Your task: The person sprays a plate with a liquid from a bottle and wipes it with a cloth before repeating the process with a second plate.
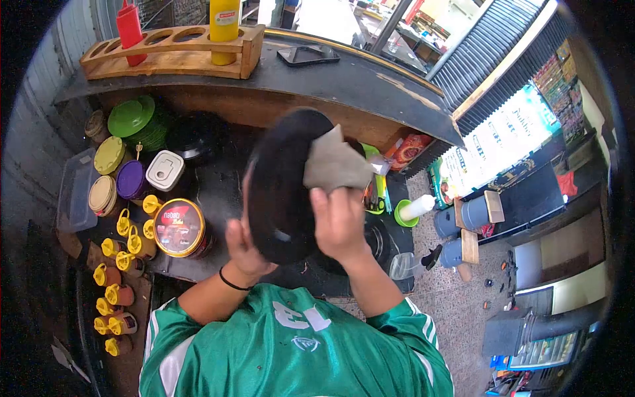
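Note:
A round black plate is held tilted up above the dark counter, in front of my chest. My left hand grips its lower left edge, with the fingers partly hidden behind it. In my right hand is a greyish cloth, pinched between thumb and fingers, at the right side of the plate. The cloth overlaps the plate's right part in this view. Below and right of the plate, other black round items lie on the counter, partly hidden by my right hand.
Left on the counter are a round tub, a white-lidded container, green plates and several yellow-capped jars. A wooden rack with bottles stands on the raised shelf. At right is a white bottle in a green cup.

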